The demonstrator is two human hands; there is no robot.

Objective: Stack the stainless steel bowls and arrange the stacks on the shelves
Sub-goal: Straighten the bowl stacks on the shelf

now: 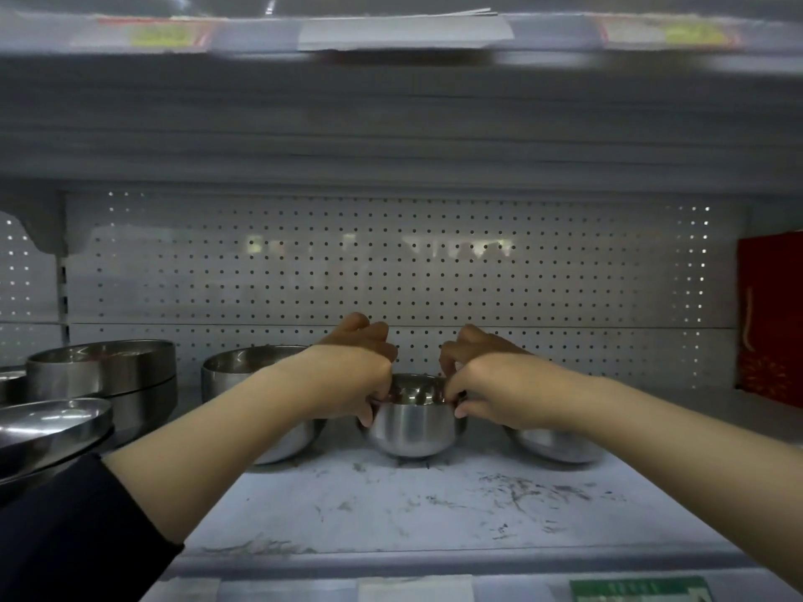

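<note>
The fingers (452,395) of the right hand (491,384) curl over the right side of a small steel bowl's (413,425) rim and pinch it, thumb low on the outer wall. The left hand (356,371) grips the opposite side of the same rim, fingers bent down into the bowl and thumb against its outside. The bowl stands upright on the shelf (413,510), near the middle and toward the back, between two other bowls.

Just left of it, partly hidden by the left forearm, sits a larger bowl (243,367). To the right, under the right wrist, the lower part of another bowl (556,447) shows. Farther left stands a stack of wide bowls (104,375), and at the left edge a shallower bowl (48,423) tilts toward the camera, resting on more steel ware.

The shelf surface is pale and scuffed with dark marks. Behind the bowls runs a perforated back panel (391,271). A red box (771,315) stands at the far right. A dark sleeve (65,536) covers the left upper arm. Blurred price labels (169,34) line the shelf above.
</note>
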